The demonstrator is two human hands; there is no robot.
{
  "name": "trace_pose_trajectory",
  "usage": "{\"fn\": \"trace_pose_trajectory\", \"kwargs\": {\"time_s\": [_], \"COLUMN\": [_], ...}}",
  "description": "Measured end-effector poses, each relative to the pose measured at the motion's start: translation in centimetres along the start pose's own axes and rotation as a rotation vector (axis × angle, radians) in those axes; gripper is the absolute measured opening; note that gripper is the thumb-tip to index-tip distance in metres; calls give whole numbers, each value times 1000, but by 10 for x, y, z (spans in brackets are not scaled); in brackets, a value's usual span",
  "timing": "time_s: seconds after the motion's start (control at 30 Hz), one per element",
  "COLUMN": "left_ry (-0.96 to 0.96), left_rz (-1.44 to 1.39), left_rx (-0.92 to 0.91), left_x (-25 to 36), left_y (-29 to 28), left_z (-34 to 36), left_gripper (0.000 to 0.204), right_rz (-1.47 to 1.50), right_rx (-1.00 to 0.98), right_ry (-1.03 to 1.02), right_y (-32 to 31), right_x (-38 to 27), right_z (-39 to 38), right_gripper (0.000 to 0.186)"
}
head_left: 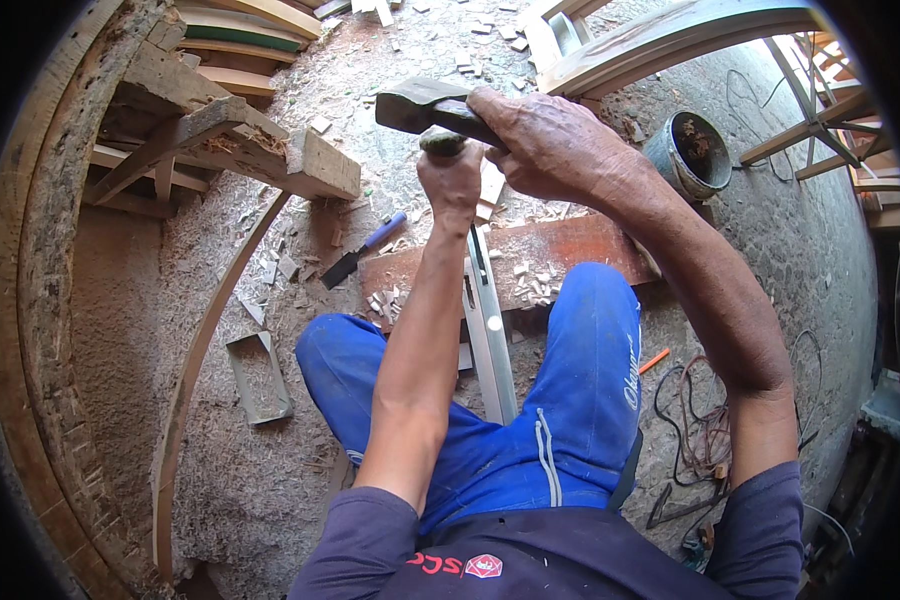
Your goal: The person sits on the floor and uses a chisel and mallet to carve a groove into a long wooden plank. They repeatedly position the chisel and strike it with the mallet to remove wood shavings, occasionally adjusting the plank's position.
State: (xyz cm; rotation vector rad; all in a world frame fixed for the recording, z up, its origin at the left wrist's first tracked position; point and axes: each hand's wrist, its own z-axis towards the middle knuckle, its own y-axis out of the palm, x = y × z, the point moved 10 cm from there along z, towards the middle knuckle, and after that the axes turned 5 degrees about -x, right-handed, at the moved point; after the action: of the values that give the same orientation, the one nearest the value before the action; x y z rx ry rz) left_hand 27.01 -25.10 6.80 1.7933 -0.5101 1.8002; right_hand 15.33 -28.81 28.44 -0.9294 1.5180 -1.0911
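Observation:
My right hand (535, 140) is closed around the handle of a dark hammer (410, 108), whose head hangs just above the top of a dark tool handle (443, 142), probably a chisel. My left hand (448, 185) is wrapped round that handle, which is upright; its lower end is largely hidden. Below my hands a long pale workpiece (495, 365) runs between my knees over a reddish plank (560, 255) strewn with small chips. A second chisel with a purple handle (383, 230) lies to the left of the plank.
Timber framing (325, 163) and a curved wooden strip (200, 375) stand at the left. A metal tray (258, 375) lies on the chip-strewn floor. At the right are a bucket (688, 155), tangled cords (690, 420), an orange stick (655, 360) and more wooden frames (800, 150).

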Motion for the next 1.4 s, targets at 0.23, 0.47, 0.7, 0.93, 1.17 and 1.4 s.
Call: {"fn": "trace_pose_trajectory", "kwargs": {"time_s": [0.23, 0.47, 0.7, 0.93, 1.17, 1.4], "left_ry": [348, 191, 357, 34, -12, -12], "left_rz": [246, 242, 312, 456, 431, 530], "left_rx": [158, 195, 424, 415, 323, 260], "left_x": [28, 32, 63, 13, 26, 19], "left_y": [-24, -5, -14, -39, -23, -9], "left_z": [-7, -29, -62, -6, -11, -4], "left_gripper": [20, 11, 35, 15, 16, 21], "right_rz": [-41, 19, 112, 403, 223, 156], "right_rx": [-249, -7, -155, 107, 47, -37], "right_ry": [-77, 35, 43, 272, 448, 499], "right_y": [25, 2, 41, 91, 178, 186], "right_x": [0, 21, 30, 56, 96, 104], "right_z": [1, 5, -25, -108, -201, -195], "right_gripper": [30, 27, 28, 34, 35, 32]}}
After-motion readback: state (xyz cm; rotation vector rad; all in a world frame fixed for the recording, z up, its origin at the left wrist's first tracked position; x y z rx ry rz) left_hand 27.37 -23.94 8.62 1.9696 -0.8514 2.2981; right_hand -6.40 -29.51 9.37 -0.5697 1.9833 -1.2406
